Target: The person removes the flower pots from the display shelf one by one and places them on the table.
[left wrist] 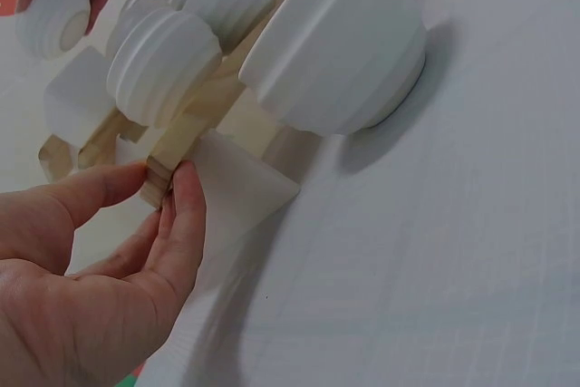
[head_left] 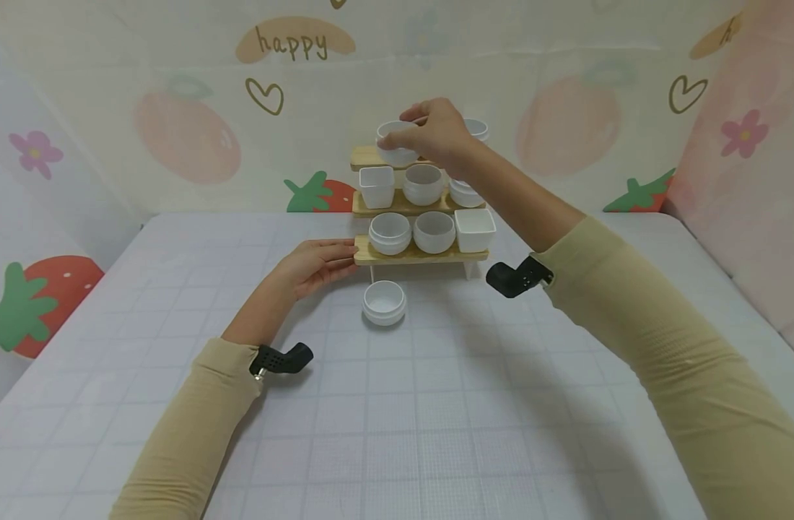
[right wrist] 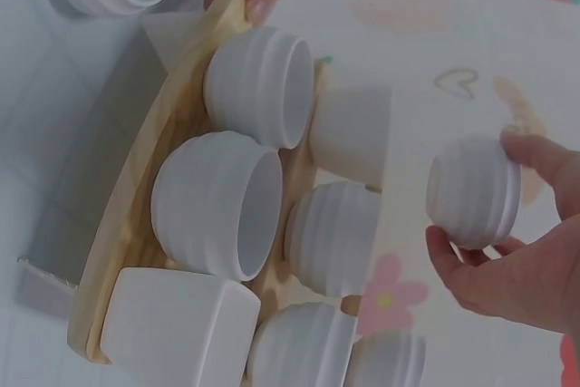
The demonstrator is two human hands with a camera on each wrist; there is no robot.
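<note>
My right hand [head_left: 439, 136] holds a small round white ribbed pot [right wrist: 471, 192] at the top level of a three-tier wooden stand, thumb on one side and fingers on the other. My left hand [head_left: 315, 267] pinches the left end of the stand's bottom board [left wrist: 186, 138] between thumb and fingers. On that board sit two round pots [head_left: 390, 237] and a square pot [head_left: 475, 235] at its right end. The middle board [head_left: 403, 208] bears a square pot [head_left: 377, 189] at left and round ones beside it. My right forearm partly hides a pot [head_left: 476, 130] on the top board [head_left: 364, 157].
Another round white pot [head_left: 384, 307] stands on the white grid-patterned tabletop [head_left: 397, 433], just before the stand. Behind the stand hangs a backdrop [head_left: 423, 65] printed with fruit and hearts. Each sleeve carries a black camera mount [head_left: 283, 359] near the wrist.
</note>
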